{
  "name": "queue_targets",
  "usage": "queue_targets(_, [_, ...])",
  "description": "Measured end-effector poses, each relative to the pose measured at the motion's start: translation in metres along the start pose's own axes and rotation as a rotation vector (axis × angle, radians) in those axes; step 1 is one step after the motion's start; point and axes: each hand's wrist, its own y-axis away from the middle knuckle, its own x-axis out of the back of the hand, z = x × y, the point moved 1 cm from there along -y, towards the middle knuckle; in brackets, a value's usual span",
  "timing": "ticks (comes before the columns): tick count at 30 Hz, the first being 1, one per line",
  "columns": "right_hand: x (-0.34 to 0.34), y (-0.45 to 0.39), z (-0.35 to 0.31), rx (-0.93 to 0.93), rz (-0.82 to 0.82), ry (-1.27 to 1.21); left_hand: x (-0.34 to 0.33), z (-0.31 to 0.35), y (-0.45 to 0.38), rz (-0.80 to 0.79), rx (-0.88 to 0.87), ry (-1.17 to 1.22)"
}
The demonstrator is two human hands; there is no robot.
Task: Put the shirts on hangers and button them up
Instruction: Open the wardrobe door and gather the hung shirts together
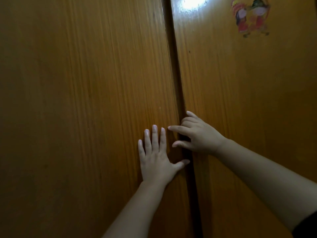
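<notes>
Two brown wooden wardrobe doors fill the head view, with a dark narrow gap between them. My left hand (157, 158) lies flat on the left door (85, 100), fingers straight and spread, thumb reaching to the gap. My right hand (197, 134) is at the edge of the right door (248, 100); some of its fingers curl into the gap around that edge, while the index finger and thumb stretch toward the left door. No shirts or hangers are in sight.
A colourful cartoon sticker (250, 18) sits high on the right door. A bright glare of light (190, 2) reflects off the top of that door. The doors stand very close in front of me.
</notes>
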Motion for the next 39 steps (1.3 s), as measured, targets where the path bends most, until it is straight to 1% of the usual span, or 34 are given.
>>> queue_targets(4, [-0.006, -0.001, 0.006, 0.043, 0.038, 0.034, -0.004, 0.003, 0.000, 0.052, 0.023, 0.014])
queue_targets(6, [-0.010, 0.000, 0.010, 0.090, 0.074, 0.081, -0.008, 0.006, -0.001, 0.060, 0.054, 0.015])
queue_targets(8, [-0.013, 0.001, 0.013, 0.146, 0.091, 0.134, -0.011, 0.011, -0.001, 0.107, 0.086, -0.007])
queue_targets(14, [-0.012, -0.001, 0.025, 0.272, 0.049, 0.231, -0.020, 0.013, -0.005, 0.146, 0.108, -0.053])
queue_targets(24, [-0.007, -0.019, 0.039, 0.518, 0.055, 0.205, -0.020, 0.011, -0.003, 0.182, 0.089, -0.078])
queue_targets(28, [-0.007, -0.023, 0.041, 0.563, 0.069, 0.176, -0.019, 0.011, -0.002, 0.178, 0.083, -0.090])
queue_targets(31, [-0.009, -0.025, 0.043, 0.583, 0.052, 0.156, -0.017, 0.012, -0.001, 0.138, 0.117, -0.099])
queue_targets(36, [-0.014, -0.027, 0.042, 0.626, 0.143, 0.117, -0.010, 0.016, 0.001, 0.073, 0.155, -0.087])
queue_targets(39, [-0.014, -0.027, 0.041, 0.613, 0.142, 0.136, -0.008, 0.017, 0.001, 0.077, 0.160, -0.068])
